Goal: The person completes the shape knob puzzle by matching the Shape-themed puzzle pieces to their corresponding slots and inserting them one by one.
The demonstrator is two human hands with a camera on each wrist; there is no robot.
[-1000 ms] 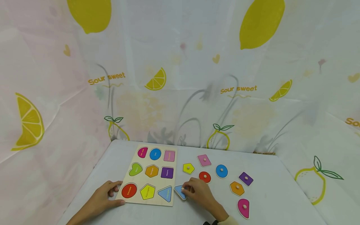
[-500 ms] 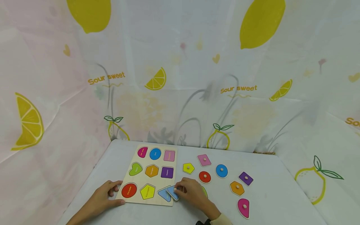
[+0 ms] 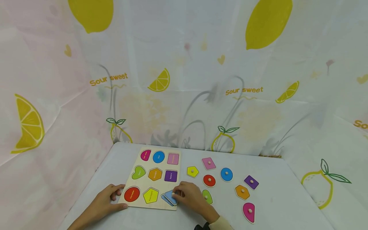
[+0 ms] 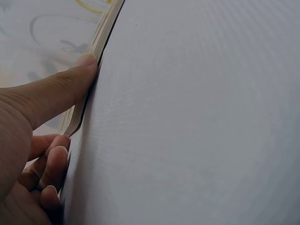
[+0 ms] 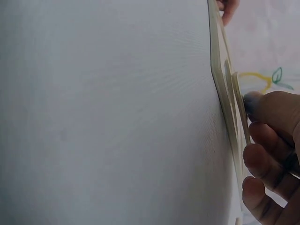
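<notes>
Blue wooden triangle [image 3: 170, 198]: judged light, stiff (best held by knob [image 3: 173, 193]).
Right grip [image 3: 190, 197]: knob pinched.
Left grip [image 3: 108, 201]: wooden board [image 3: 142, 185] held.

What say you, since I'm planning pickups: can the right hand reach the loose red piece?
Probably not yet: the right hand pinches the blue triangle piece, though the loose red piece looks unobstructed.

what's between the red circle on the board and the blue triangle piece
In the head view, the yellow pentagon slot, then an exposed strip of the triangle slot, lie between them on the board.
</notes>
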